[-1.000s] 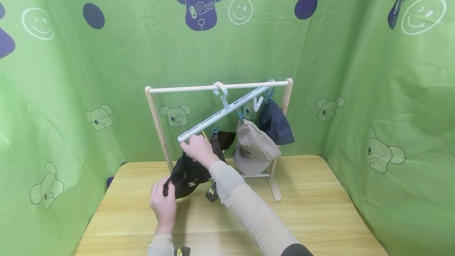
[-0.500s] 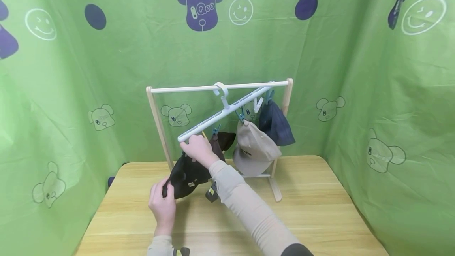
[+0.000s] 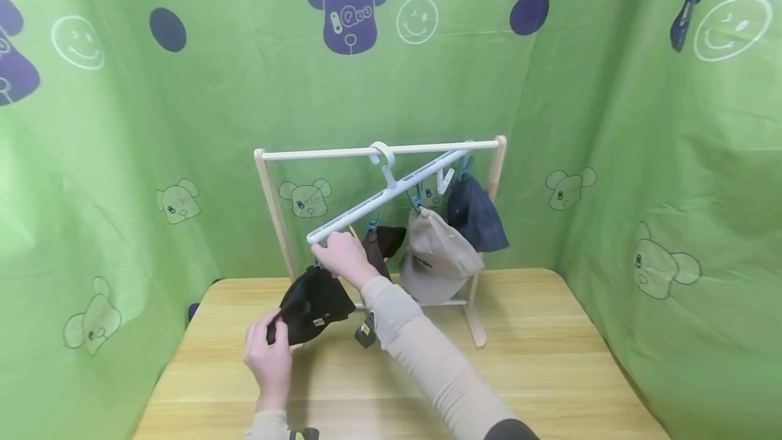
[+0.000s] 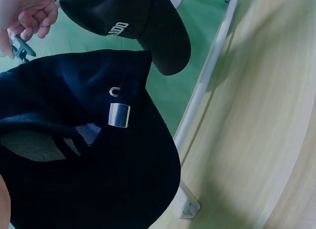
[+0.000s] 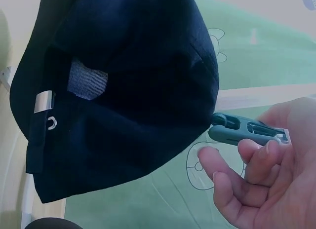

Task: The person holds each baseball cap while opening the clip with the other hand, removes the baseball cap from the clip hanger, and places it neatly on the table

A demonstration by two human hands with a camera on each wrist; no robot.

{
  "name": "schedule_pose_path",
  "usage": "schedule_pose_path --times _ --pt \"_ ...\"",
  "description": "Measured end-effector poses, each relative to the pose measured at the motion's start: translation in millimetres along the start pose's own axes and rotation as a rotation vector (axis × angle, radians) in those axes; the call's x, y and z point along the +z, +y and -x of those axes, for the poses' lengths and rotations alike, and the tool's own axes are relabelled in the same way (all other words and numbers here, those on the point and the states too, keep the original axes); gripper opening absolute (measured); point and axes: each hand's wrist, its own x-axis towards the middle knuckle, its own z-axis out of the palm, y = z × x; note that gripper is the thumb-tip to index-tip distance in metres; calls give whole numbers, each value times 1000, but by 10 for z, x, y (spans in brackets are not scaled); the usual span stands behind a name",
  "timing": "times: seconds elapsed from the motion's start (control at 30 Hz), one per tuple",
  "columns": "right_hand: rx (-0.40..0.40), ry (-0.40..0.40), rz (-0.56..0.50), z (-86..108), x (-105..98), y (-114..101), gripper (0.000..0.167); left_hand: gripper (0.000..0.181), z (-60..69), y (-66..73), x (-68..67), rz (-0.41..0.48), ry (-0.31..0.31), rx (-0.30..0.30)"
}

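Observation:
My left hand [image 3: 269,355] pinches the edge of a black cap [image 3: 314,304] near the rack's left side. My right hand [image 3: 343,254] is at the low left end of a pale blue hanger [image 3: 360,212]. In the right wrist view its fingers hold a teal clothes peg [image 5: 242,130], whose tip meets the black cap's crown. The cap's strap buckle [image 4: 118,114] faces the left wrist camera. From the same tilted hanger hang a dark brown cap [image 3: 374,253], a beige cap [image 3: 440,250] and a navy cap [image 3: 476,212].
A wooden rack with a white top rail [image 3: 318,153] carries the hanger by its hook. A white peg [image 3: 444,180] hangs unloaded between the beige and navy caps. The rack stands on a wooden table [image 3: 537,358], with green printed curtain [image 3: 244,87] around it.
My left hand has drawn the black cap's edge to the left, and the cap now hangs apart from the brown one. My right hand stays at the hanger's end.

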Motion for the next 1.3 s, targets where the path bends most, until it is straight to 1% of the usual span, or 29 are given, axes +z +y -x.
schedule_pose_path --times 0.1,0.23,0.4,0.53,0.63,0.87,1.0,1.17,1.23,1.3 --pt "4 -5 23 -6 5 12 46 26 -5 -17 -4 4 12 1" --pt "2 -7 35 -16 12 39 48 24 -26 -8 -42 -6 -6 -14" --pt "-16 4 42 -35 27 78 48 16 -73 0 -101 -16 -16 -36" --pt "-23 15 38 -45 37 105 48 14 -104 -23 -134 -32 -6 -35" --pt "-21 14 38 -47 39 119 48 16 -121 -43 -155 -41 7 -35" --pt "-21 -1 31 -39 30 127 48 21 -174 -79 -196 -62 57 -29" --pt "-24 2 45 -42 31 141 49 22 -209 -28 -220 -73 91 -38" --pt "-29 8 46 -44 37 163 49 19 -264 114 -270 -98 125 -52" --pt "-27 9 40 -42 38 167 49 19 -275 132 -289 -110 132 -54" --pt "-22 6 40 -42 40 170 49 20 -279 114 -303 -121 137 -56"
